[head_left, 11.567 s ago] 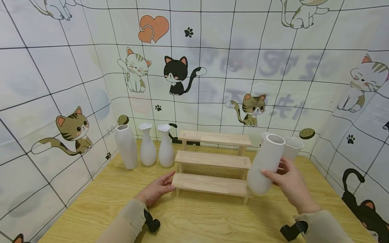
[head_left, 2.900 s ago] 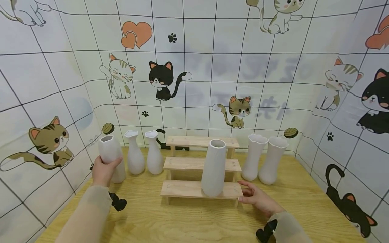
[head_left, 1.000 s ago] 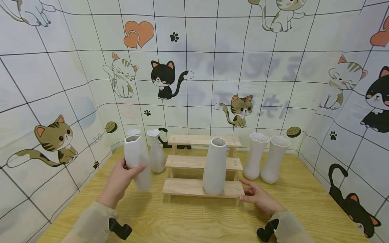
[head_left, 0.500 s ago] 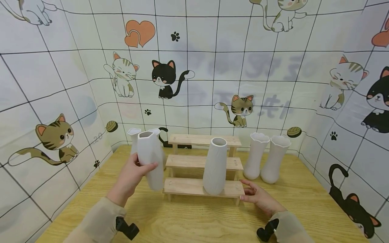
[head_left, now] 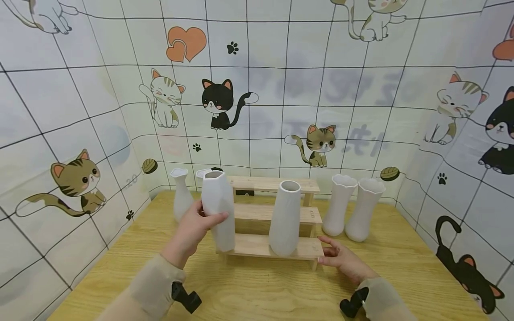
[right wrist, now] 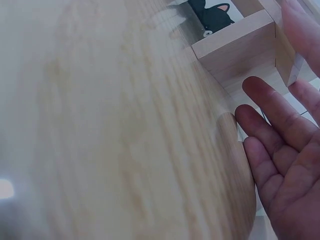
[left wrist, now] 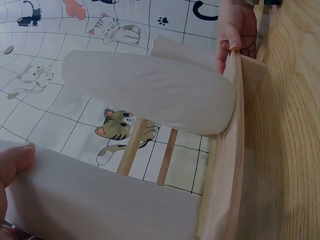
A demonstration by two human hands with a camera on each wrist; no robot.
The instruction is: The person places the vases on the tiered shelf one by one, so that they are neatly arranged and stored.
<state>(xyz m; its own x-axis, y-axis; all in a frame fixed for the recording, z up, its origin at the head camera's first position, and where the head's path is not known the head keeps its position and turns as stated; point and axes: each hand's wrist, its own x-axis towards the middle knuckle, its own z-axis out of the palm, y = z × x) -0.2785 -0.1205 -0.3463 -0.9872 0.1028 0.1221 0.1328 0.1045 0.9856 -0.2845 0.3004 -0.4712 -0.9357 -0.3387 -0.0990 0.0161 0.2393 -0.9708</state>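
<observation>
In the head view, the left hand (head_left: 190,232) curls around a white, flat-sided vase (head_left: 218,203) by the left end of a pale wooden three-step stand (head_left: 252,243); the right hand (head_left: 346,262) pinches its right end. In the left wrist view, a tall, round white vase (left wrist: 150,90) stands on the bottom step (left wrist: 227,175). In the right wrist view, the lower fingers (right wrist: 277,112) spread loosely.

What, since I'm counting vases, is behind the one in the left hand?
Behind the held vase, another vase shows little beyond its rim; most of its body is covered. Of the stand, the left end is there too, also largely hidden.
</observation>
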